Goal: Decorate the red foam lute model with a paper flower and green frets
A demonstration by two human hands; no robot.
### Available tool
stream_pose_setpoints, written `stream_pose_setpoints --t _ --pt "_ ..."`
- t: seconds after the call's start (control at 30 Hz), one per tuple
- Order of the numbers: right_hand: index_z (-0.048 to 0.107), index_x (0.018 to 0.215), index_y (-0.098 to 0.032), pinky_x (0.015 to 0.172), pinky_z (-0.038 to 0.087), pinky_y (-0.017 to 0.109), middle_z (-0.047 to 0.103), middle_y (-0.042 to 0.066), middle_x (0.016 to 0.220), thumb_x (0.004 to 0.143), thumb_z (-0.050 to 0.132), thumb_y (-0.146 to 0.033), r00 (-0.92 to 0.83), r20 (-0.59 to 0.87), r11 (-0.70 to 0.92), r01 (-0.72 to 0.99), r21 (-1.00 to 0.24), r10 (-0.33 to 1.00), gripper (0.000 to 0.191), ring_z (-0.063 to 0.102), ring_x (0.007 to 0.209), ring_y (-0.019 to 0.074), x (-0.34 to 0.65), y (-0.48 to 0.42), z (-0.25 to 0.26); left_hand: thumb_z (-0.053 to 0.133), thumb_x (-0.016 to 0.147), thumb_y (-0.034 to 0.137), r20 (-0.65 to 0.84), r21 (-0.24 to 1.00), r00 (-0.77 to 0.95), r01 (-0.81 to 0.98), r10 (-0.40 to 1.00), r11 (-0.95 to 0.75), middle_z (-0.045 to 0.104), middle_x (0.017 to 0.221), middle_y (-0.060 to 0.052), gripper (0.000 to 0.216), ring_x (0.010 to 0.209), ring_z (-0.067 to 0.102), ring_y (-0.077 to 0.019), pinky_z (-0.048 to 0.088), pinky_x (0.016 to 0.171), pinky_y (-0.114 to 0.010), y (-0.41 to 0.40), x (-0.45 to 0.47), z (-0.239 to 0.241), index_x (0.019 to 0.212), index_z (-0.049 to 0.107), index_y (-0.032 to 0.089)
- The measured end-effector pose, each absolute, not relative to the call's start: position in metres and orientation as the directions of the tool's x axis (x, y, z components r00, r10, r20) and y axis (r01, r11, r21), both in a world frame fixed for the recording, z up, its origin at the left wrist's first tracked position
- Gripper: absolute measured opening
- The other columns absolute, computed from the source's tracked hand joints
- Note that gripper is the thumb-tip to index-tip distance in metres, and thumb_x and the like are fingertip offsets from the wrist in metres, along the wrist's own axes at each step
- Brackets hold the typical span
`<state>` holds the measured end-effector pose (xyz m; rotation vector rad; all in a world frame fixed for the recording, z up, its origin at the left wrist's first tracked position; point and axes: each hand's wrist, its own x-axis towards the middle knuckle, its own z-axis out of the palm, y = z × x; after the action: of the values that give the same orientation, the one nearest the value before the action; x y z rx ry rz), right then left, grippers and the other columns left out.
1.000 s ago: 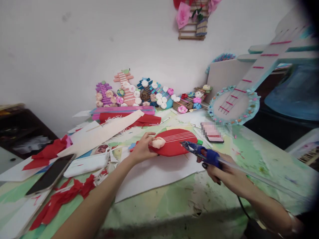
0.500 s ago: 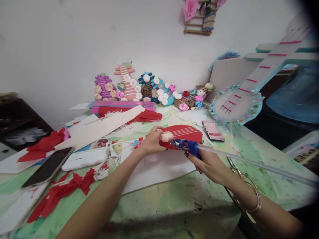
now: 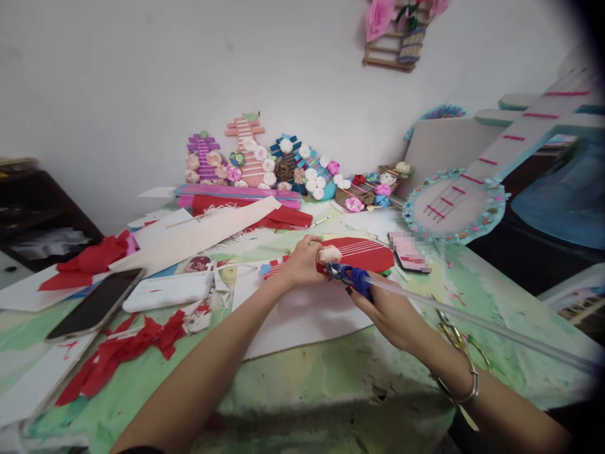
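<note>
My left hand (image 3: 305, 261) pinches a small cream fabric flower (image 3: 329, 254) above a sheet of white paper. In my right hand (image 3: 387, 309) is a blue glue gun (image 3: 360, 282), its nozzle end close against the underside of the flower. A long clear glue stick (image 3: 472, 323) runs out of the gun's back over my right forearm. Just behind the flower lies a red lute-shaped piece (image 3: 366, 253) with white strings. Its neck is partly hidden by my left hand. The white paper (image 3: 293, 321) lies under both hands.
Scissors (image 3: 452, 331) lie beside my right wrist. Red cloth scraps (image 3: 127, 353), a dark phone (image 3: 97, 304) and a white case (image 3: 167, 291) are on the left. Several flower-decorated lutes (image 3: 248, 151) lean on the wall. A large pale lute (image 3: 460, 205) stands at right.
The view has shifted slightly, so the scene sits a little further right. The glue gun's tip has come lower and nearer the flower's underside. Both hands keep their hold.
</note>
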<state>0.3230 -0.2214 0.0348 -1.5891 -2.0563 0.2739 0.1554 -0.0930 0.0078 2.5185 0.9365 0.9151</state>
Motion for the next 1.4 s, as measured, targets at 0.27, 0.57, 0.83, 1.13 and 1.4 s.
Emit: stream_pose_setpoints --t 0.27,0.57,0.83,1.13,1.4 --pt "0.051 0.080 -0.018 0.064 0.039 0.030 0.058 0.006 0.079 0.086 0.043 -0.027 -0.170 0.273 0.274 0.873 -0.404 0.947 0.013 0.051 0.070 0.0186 0.321 -0.221 0.034 0.074 0.049 0.028 0.457 0.508 0.553 0.481 0.697 -0.715 0.052 0.104 -0.011 0.038 0.105 0.051 -0.0291 0.046 0.089 -0.041 -0.095 0.158 0.005 0.081 0.058 0.016" --pt "0.051 0.083 -0.018 0.065 0.039 0.031 0.059 0.006 0.081 0.085 0.044 -0.027 -0.143 0.260 0.250 0.858 -0.449 0.955 0.012 0.052 0.071 0.0188 0.328 -0.226 0.032 0.073 0.051 0.027 0.465 0.497 0.561 0.475 0.685 -0.727 0.051 0.103 -0.011 0.036 0.105 0.051 -0.0285 0.048 0.086 -0.040 -0.099 0.157 0.007 0.082 0.057 0.016" --pt "0.053 0.084 -0.018 0.067 0.039 0.029 0.059 0.005 0.083 0.086 0.044 -0.027 -0.137 0.274 0.259 0.838 -0.480 0.952 0.012 0.053 0.073 0.0181 0.334 -0.233 0.034 0.073 0.052 0.027 0.464 0.474 0.569 0.488 0.680 -0.732 0.053 0.102 -0.010 0.036 0.103 0.051 -0.0280 0.048 0.086 -0.039 -0.101 0.157 0.008 0.082 0.058 0.016" --pt "0.055 0.087 -0.019 0.062 0.040 0.028 0.061 0.005 0.080 0.086 0.044 -0.032 -0.128 0.320 0.279 0.829 -0.485 0.939 0.017 0.055 0.069 0.0183 0.345 -0.235 0.031 0.074 0.053 0.025 0.489 0.509 0.556 0.443 0.672 -0.738 0.050 0.110 -0.010 0.044 0.105 0.051 -0.0277 0.046 0.090 -0.040 -0.103 0.154 0.004 0.094 0.059 0.017" --pt "0.045 0.056 -0.021 0.051 0.035 0.026 0.048 -0.002 0.044 0.087 0.041 -0.037 -0.027 0.173 0.121 0.819 -0.561 0.985 0.035 0.048 0.046 0.0149 0.348 -0.236 0.030 0.070 0.057 0.017 0.530 0.492 0.571 0.394 0.627 -0.776 0.054 0.108 -0.008 0.044 0.103 0.053 -0.0244 0.045 0.090 -0.037 -0.106 0.151 -0.003 0.101 0.062 0.019"
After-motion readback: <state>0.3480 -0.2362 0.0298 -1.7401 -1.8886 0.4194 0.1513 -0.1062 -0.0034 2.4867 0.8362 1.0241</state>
